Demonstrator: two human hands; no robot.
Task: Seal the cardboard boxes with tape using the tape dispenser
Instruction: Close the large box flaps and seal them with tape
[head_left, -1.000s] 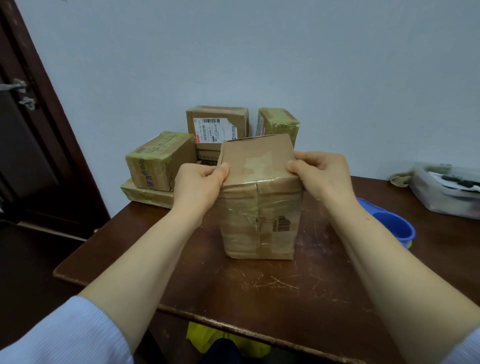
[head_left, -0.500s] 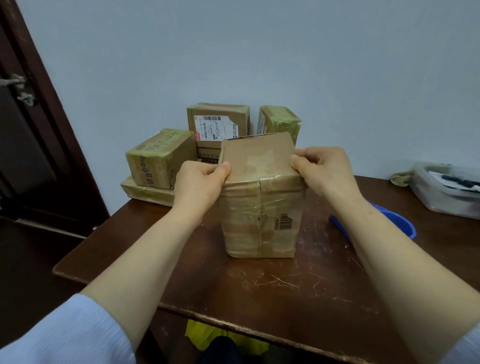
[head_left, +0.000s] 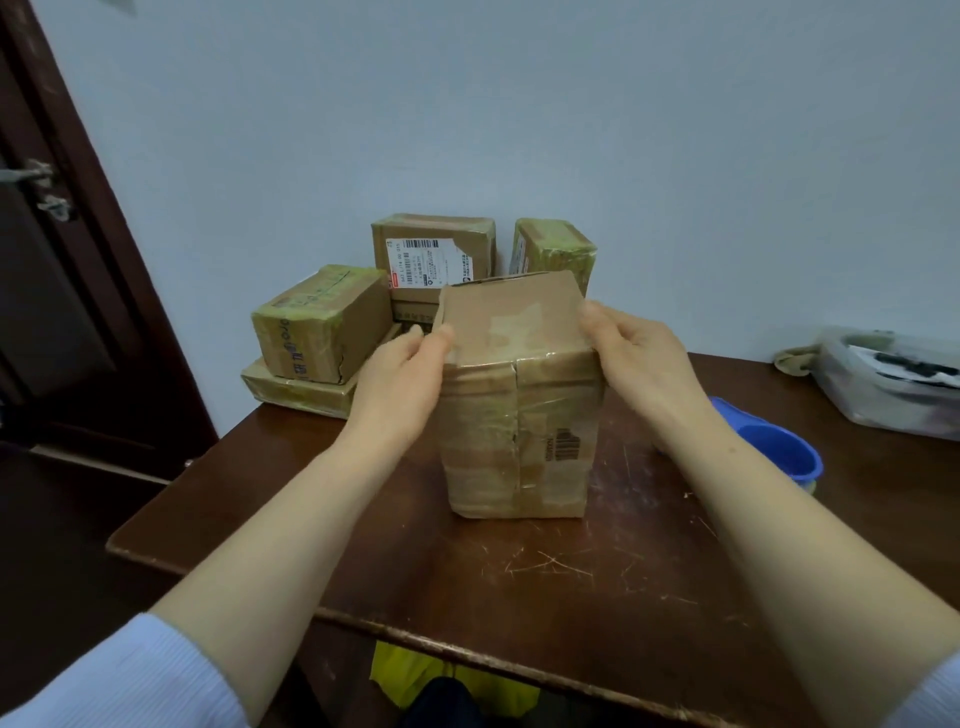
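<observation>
A tall brown cardboard box (head_left: 519, 436), wrapped in old clear tape and marked with a barcode, stands upright in the middle of the dark wooden table (head_left: 519, 582). Its near top flap (head_left: 511, 317) stands up. My left hand (head_left: 402, 382) pinches the flap's left edge between thumb and fingers. On the other side, my right hand (head_left: 631, 358) grips the box's top right corner with curled fingers. No tape dispenser can be made out in this view.
Several taped boxes are stacked against the wall behind: one at the left (head_left: 317, 322) on a flat one, a labelled one (head_left: 431, 257), a small one (head_left: 553, 249). A blue bowl (head_left: 774, 449) and a clear plastic container (head_left: 893, 379) sit at the right. A dark door (head_left: 57, 270) is at the left.
The hands stay at the box's top corners. My right hand has shifted slightly along the top right corner; the box has not moved on the table.
</observation>
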